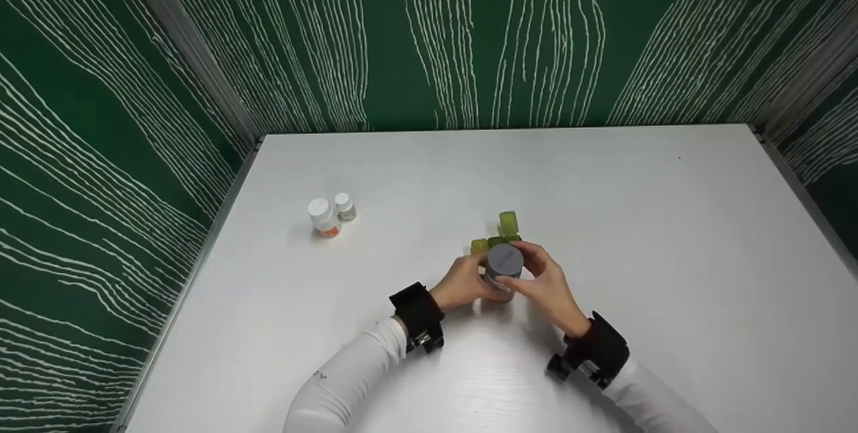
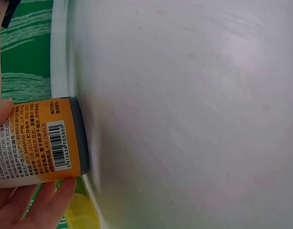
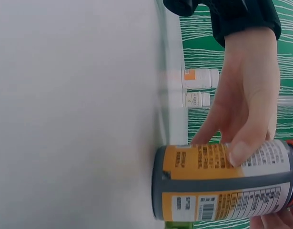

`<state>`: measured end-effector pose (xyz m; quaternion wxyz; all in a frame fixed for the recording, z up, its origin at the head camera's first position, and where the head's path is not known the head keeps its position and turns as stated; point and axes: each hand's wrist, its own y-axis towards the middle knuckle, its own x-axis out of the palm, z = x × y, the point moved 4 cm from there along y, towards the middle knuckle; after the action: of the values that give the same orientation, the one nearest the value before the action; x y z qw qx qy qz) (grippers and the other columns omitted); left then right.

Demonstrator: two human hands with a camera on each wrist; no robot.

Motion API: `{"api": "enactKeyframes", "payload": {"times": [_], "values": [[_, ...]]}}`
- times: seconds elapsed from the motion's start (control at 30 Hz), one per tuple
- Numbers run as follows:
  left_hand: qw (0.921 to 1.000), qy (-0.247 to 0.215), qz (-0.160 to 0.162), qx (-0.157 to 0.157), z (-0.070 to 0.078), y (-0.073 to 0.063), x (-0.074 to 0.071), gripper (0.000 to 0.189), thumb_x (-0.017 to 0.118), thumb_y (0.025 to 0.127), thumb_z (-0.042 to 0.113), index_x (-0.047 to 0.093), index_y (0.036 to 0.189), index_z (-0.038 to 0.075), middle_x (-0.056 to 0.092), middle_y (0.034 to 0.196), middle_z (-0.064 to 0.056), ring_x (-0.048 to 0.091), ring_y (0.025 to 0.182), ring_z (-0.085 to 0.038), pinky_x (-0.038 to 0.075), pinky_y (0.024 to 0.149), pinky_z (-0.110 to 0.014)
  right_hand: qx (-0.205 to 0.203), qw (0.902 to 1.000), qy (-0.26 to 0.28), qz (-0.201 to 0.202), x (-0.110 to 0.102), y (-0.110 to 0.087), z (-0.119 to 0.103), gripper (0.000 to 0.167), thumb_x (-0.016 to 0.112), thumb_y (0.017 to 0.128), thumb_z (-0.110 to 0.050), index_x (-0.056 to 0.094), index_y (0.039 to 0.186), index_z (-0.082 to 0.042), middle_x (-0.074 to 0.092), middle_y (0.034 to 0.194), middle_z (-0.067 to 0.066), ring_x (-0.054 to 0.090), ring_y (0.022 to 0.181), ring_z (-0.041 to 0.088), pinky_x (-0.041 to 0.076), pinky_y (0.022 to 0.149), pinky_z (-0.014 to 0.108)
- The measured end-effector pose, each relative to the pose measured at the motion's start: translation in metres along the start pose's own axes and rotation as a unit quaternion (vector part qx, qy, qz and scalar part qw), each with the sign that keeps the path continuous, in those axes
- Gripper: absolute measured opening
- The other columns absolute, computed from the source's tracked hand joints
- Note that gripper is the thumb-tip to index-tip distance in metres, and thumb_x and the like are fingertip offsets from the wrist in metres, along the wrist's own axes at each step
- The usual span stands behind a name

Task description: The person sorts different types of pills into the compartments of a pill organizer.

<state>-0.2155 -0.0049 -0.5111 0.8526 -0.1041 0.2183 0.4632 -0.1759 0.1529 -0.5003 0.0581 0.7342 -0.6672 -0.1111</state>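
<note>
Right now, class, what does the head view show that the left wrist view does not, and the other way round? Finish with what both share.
Only the head view shows a larger white bottle beside a smaller white bottle, the person's pale sleeves, and the top of the grey lid.

Only the left wrist view shows the barcode and dark base of the jar.

Both show the jar with fingers on it, a yellow box, the white table and the green wall with white lines.

Barcode (image 2: 59, 145) 6972434755860, "GB 24154", on bottle (image 2: 35, 143)
</note>
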Motion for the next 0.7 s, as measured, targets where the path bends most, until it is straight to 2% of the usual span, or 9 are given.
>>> {"api": "enactKeyframes", "payload": {"times": [0.2, 0.37, 0.47, 0.53, 0.6, 0.7], "values": [[0.9999, -0.003, -0.006, -0.011, -0.001, 0.000, 0.002, 0.054, 0.089, 0.081, 0.006, 0.067, 0.128, -0.006, 0.073, 0.122, -0.019, 0.068, 0.118, -0.028, 0.053, 0.098, -0.025, 0.066, 0.9978, 0.008, -0.004, -0.007, 0.005, -0.006, 0.057, 0.074, 0.090, 0.015, 0.052, 0.142, 0.019, 0.057, 0.142, 0.034, 0.059, 0.116, -0.011, 0.044, 0.110, 0.017], [0.9998, -0.006, 0.008, -0.014, -0.001, 0.002, 0.002, 0.062, 0.092, 0.076, 0.003, 0.067, 0.131, -0.007, 0.073, 0.126, -0.020, 0.069, 0.120, -0.031, 0.052, 0.100, -0.026, 0.090, 0.9957, 0.014, 0.015, -0.022, 0.016, -0.018, 0.057, 0.070, 0.091, 0.016, 0.050, 0.145, 0.017, 0.056, 0.145, 0.032, 0.062, 0.112, -0.009, 0.049, 0.102, 0.016], [0.9997, -0.010, 0.015, -0.016, -0.001, 0.002, 0.001, 0.066, 0.092, 0.074, 0.001, 0.066, 0.133, -0.009, 0.073, 0.127, -0.021, 0.069, 0.119, -0.034, 0.053, 0.099, -0.027, 0.109, 0.9936, 0.000, 0.027, -0.036, 0.023, -0.019, 0.059, 0.070, 0.092, 0.014, 0.049, 0.147, 0.016, 0.051, 0.147, 0.029, 0.063, 0.109, -0.007, 0.051, 0.095, 0.014], [0.9996, -0.012, 0.015, -0.019, -0.001, 0.003, 0.001, 0.068, 0.092, 0.074, 0.000, 0.065, 0.135, -0.009, 0.073, 0.127, -0.021, 0.069, 0.119, -0.035, 0.054, 0.099, -0.027, 0.120, 0.9921, -0.023, 0.026, -0.046, 0.027, -0.018, 0.061, 0.071, 0.091, 0.012, 0.048, 0.148, 0.015, 0.048, 0.144, 0.027, 0.063, 0.111, 0.002, 0.051, 0.095, 0.013], [0.9996, -0.012, 0.014, -0.023, -0.001, 0.003, 0.002, 0.068, 0.092, 0.074, -0.001, 0.064, 0.136, -0.009, 0.073, 0.127, -0.021, 0.069, 0.119, -0.036, 0.054, 0.099, -0.028, 0.122, 0.9904, -0.064, 0.015, -0.057, 0.029, -0.015, 0.063, 0.072, 0.091, 0.010, 0.047, 0.148, 0.016, 0.045, 0.138, 0.026, 0.063, 0.117, 0.016, 0.051, 0.096, 0.013], [0.9994, -0.011, 0.014, -0.029, -0.002, 0.003, 0.002, 0.068, 0.092, 0.074, 0.000, 0.064, 0.136, -0.009, 0.073, 0.127, -0.021, 0.069, 0.118, -0.036, 0.054, 0.098, -0.029, 0.101, 0.9855, -0.136, -0.012, -0.070, 0.031, -0.009, 0.062, 0.073, 0.089, 0.012, 0.047, 0.145, 0.021, 0.043, 0.127, 0.025, 0.061, 0.119, 0.039, 0.051, 0.097, 0.016]]}}
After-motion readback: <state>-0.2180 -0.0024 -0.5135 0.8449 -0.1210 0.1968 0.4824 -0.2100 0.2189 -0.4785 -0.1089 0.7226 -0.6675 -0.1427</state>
